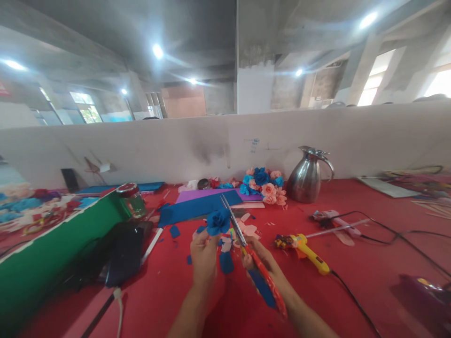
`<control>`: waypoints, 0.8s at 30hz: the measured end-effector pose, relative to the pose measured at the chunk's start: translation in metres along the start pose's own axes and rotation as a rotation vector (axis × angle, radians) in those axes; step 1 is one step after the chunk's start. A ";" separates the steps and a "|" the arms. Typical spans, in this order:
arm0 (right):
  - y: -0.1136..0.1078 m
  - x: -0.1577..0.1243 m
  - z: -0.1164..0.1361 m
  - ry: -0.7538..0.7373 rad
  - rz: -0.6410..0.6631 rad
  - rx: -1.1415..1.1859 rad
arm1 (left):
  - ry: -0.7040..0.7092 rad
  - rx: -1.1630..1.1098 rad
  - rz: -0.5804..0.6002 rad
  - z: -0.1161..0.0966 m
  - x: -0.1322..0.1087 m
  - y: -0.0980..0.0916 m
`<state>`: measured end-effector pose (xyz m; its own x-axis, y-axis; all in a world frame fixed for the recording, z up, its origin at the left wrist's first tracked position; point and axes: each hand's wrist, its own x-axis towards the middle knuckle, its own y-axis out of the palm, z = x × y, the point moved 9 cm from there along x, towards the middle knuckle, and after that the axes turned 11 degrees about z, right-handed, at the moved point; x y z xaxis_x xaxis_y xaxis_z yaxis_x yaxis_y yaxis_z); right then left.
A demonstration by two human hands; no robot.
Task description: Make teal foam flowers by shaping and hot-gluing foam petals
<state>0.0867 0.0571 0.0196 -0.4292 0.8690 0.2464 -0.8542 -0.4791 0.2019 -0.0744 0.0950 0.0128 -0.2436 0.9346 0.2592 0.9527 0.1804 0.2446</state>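
A blue paper flower (217,221) is held up over the red table by my left hand (204,256), its fingers closed below the bloom. My right hand (262,263) grips a pair of scissors (237,225) with red handles; the blades point up and away, close beside the flower's right edge. A strip of blue paper (261,287) hangs under the right hand, and I cannot tell how it is held. Cut blue petals (226,263) and pink petals (249,229) lie scattered beneath and beyond the hands. Behind them is a blue paper sheet (200,206).
A yellow glue gun (310,253) and a pink glue gun (338,223) lie on the right with trailing cords. At the back stand a steel jug (307,176) and a bunch of paper flowers (268,185). A jar (132,201), black phone-like object (128,253) and green divider (70,249) occupy the left.
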 end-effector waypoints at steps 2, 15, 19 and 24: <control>0.001 0.000 0.002 0.007 -0.011 0.015 | 0.000 0.027 -0.022 -0.003 0.000 -0.002; 0.003 -0.002 -0.003 0.070 0.013 0.042 | 0.028 0.070 -0.049 -0.020 0.001 -0.004; 0.008 -0.002 -0.006 0.075 0.058 0.036 | 0.020 0.038 -0.060 -0.023 0.001 -0.004; -0.005 0.004 -0.014 0.056 0.051 -0.136 | 0.014 0.114 -0.104 -0.016 0.004 -0.016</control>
<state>0.0853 0.0645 0.0058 -0.4852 0.8515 0.1987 -0.8612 -0.5047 0.0598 -0.0934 0.0906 0.0245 -0.3439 0.9047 0.2516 0.9365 0.3106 0.1631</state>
